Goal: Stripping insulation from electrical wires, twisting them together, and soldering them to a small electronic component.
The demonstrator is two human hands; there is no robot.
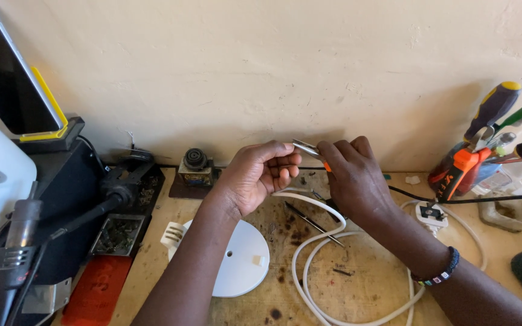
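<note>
Two bare hands meet above a stained workbench (pixel 370 284) — the right hand (pixel 353 181) closed around one pair of pliers (pixel 307 148), the left hand (pixel 260 174) pinching at its metal tip. One white cable (pixel 315 241) loops below; one white disc (pixel 240 259) lies nearby.

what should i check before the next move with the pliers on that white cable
1. Right hand grips the pliers: ok.
2. Left hand steadies the work at the plier tips: ok.
3. What the tips are biting, wire or sheath: cannot tell, fingers hide it.
4. White cable has slack, looped loose on the bench: ok.
5. Bench under the hands kept free: not ok, tweezers and a white round cover lie there.
</note>
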